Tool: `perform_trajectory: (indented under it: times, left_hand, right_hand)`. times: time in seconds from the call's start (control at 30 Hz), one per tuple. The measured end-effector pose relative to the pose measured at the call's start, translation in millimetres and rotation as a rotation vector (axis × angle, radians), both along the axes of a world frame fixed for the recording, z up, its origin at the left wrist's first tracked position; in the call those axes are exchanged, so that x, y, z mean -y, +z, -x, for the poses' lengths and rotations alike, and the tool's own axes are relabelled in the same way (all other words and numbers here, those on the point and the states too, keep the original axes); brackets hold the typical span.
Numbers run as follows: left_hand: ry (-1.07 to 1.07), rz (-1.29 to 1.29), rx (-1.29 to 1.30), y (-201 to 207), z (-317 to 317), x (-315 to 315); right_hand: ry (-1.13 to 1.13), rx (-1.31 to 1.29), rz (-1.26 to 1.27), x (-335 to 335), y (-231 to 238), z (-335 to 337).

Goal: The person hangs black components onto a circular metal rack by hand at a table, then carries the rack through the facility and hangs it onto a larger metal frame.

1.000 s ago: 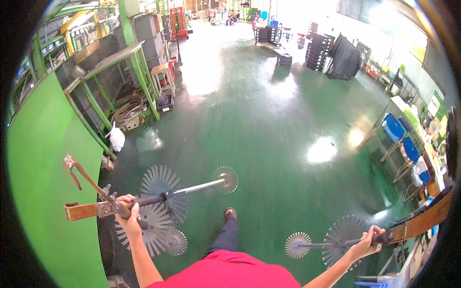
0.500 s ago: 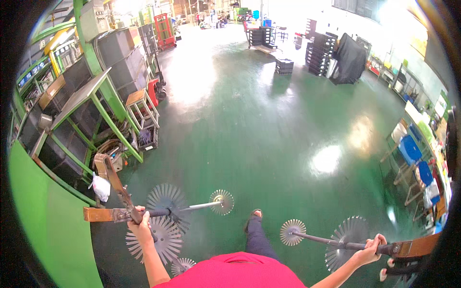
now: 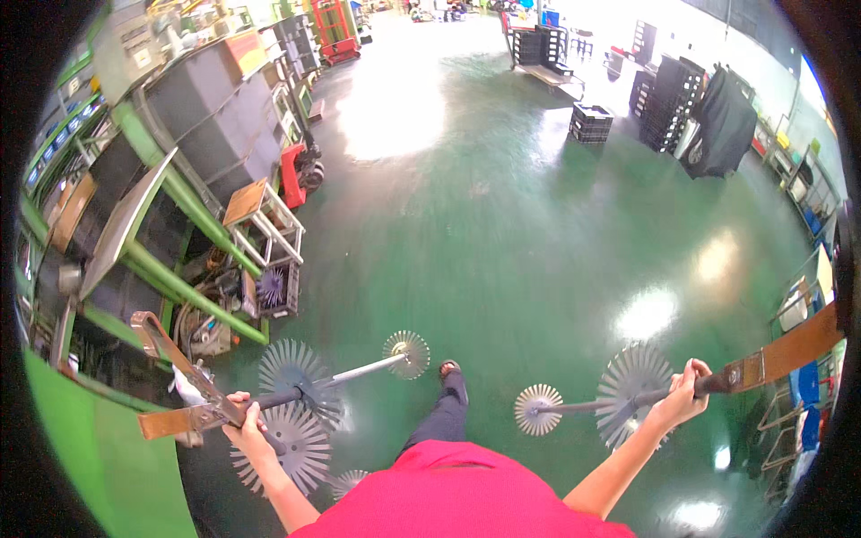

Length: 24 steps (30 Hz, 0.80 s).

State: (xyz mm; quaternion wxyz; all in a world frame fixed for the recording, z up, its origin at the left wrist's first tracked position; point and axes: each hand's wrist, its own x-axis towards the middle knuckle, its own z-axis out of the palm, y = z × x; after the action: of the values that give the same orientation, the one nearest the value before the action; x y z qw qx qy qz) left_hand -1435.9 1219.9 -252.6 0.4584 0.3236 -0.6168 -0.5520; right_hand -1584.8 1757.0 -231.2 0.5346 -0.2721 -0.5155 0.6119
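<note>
My left hand (image 3: 248,432) is closed around two metal rods that cross at the grip. Brown bars stick out behind it, one a straight flat bar (image 3: 169,423) and one a bent, hooked bar (image 3: 170,352). Along the rods sit thin slotted discs: a large one (image 3: 280,359), another large one (image 3: 300,459) lower down, and a small one (image 3: 407,354) at an end. In my right hand (image 3: 682,402) is a similar rod, with a large slotted disc (image 3: 619,381), a small end disc (image 3: 539,409) and a brown flat bar (image 3: 782,354). Both sets hang clear of the floor.
Green floor (image 3: 448,242) stretches ahead. On the left stand green frames (image 3: 193,296), a wooden-topped stool (image 3: 247,202), a crate (image 3: 285,287) and a red pallet jack (image 3: 293,175). Stacked black crates (image 3: 673,103), a single crate (image 3: 591,124) and a black-covered object (image 3: 722,125) stand ahead right.
I have stepped forward, so the stool and left frames appear nearer. The view has turned left, shifting the far crates rightward. Both hands keep hold of their rods; my right hand appears higher.
</note>
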Motion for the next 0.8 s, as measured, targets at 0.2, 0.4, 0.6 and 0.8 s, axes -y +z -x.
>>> perform_trajectory:
  times: [0.2,0.4,0.6,0.8]
  left_hand:
    - [-0.028,-0.075,0.049,6,209,25]
    - [-0.048,-0.050,0.053,2,387,67]
    - [0.017,-0.021,0.026,17,552,82]
    - [-0.027,0.003,0.012,31,717,109]
  right_hand:
    - [-0.001,-0.027,-0.017,22,11,157]
    - [-0.109,0.020,-0.043,33,30,297]
    - [-0.061,-0.045,-0.028,49,23,510]
    - [0.142,0.159,-0.090,94,18,725]
